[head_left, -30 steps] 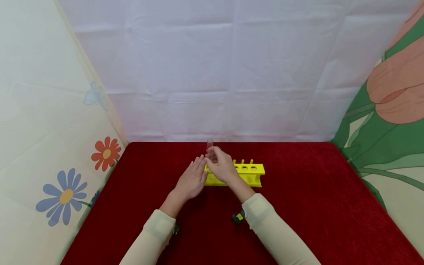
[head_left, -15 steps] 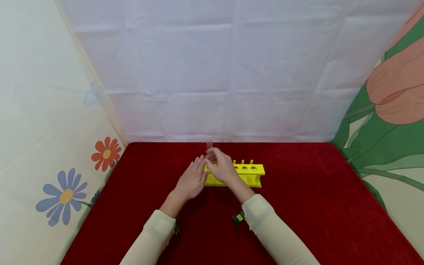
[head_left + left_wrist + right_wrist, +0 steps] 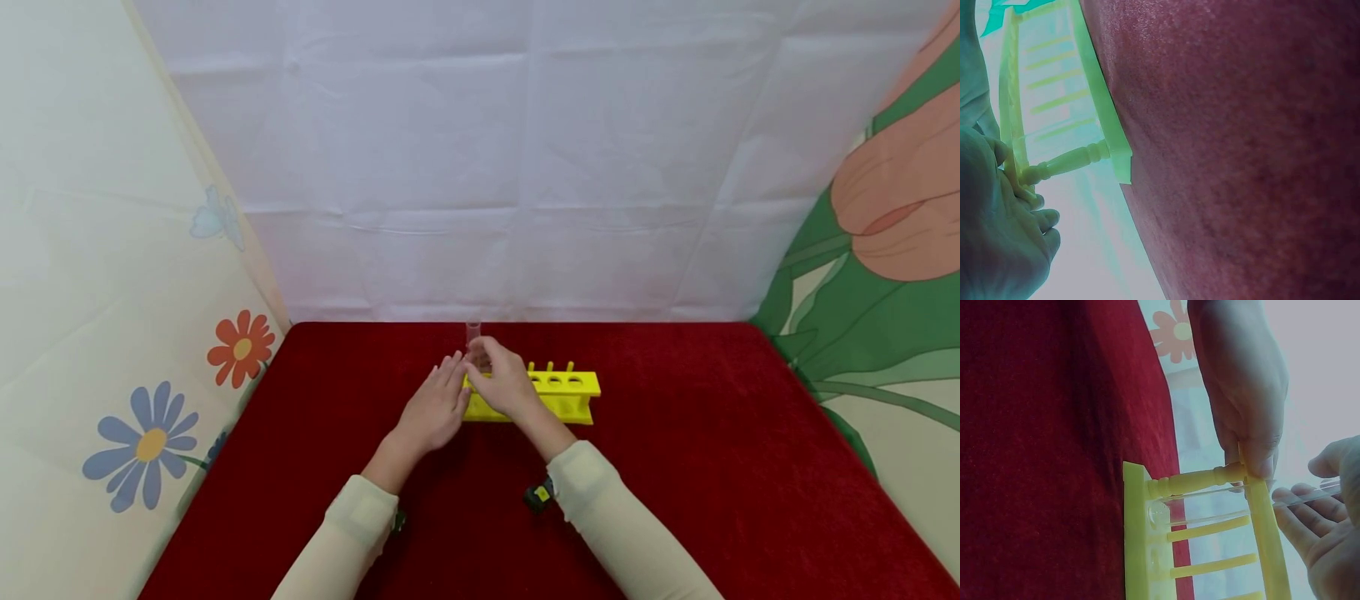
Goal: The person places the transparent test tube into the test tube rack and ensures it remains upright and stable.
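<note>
A yellow test tube rack [image 3: 555,383] stands on the red cloth, with round holes along its top plate. My left hand [image 3: 435,407] grips the left end of that plate; in the right wrist view its thumb and fingers [image 3: 1254,434] lie on either side of the plate. A clear test tube [image 3: 473,331] stands upright through the end hole, its rounded bottom close to the base plate in the right wrist view. My right hand [image 3: 501,373] holds the tube above the plate, fingers [image 3: 1304,515] curled around it. In the left wrist view the end post [image 3: 1069,162] shows beside my left hand.
The red cloth [image 3: 720,467] covers the table to its back edge. A white sheet [image 3: 517,167] hangs behind it, with flower-printed panels [image 3: 172,375] at both sides. Pegs [image 3: 550,366] stick up along the rack's back.
The test tube has sunk a little lower through the rack, and my right hand has come down slightly. My left hand and the rack keep their places.
</note>
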`<action>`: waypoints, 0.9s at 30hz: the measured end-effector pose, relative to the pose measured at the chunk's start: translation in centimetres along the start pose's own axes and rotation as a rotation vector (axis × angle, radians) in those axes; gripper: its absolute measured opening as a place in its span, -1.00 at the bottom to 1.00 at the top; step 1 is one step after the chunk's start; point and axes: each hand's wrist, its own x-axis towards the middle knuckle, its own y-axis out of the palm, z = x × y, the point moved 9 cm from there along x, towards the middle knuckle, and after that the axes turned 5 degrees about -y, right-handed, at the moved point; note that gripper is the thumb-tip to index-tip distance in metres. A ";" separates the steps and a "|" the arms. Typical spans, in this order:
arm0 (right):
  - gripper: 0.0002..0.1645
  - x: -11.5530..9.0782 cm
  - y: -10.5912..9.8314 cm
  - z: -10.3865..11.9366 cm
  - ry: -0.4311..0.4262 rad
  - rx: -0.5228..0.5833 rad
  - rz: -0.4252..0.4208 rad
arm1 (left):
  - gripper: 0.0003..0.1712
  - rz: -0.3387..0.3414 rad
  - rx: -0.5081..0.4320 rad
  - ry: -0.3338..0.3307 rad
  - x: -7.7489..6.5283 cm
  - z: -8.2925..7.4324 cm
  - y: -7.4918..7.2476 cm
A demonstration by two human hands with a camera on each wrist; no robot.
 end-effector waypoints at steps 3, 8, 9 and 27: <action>-0.64 0.0 0.0 0.0 0.002 -0.003 0.003 | -0.37 0.001 -0.006 -0.004 0.0 0.0 0.0; -0.62 -0.1 0.1 -0.1 0.013 -0.004 0.010 | -0.37 0.007 -0.009 -0.012 0.0 0.1 0.0; -0.62 -0.1 0.1 -0.1 0.015 -0.004 0.010 | -0.37 0.007 -0.008 -0.012 0.0 0.1 0.0; -0.66 -0.2 0.2 0.0 -0.017 -0.017 0.000 | -0.35 0.031 0.005 -0.023 0.0 0.1 0.0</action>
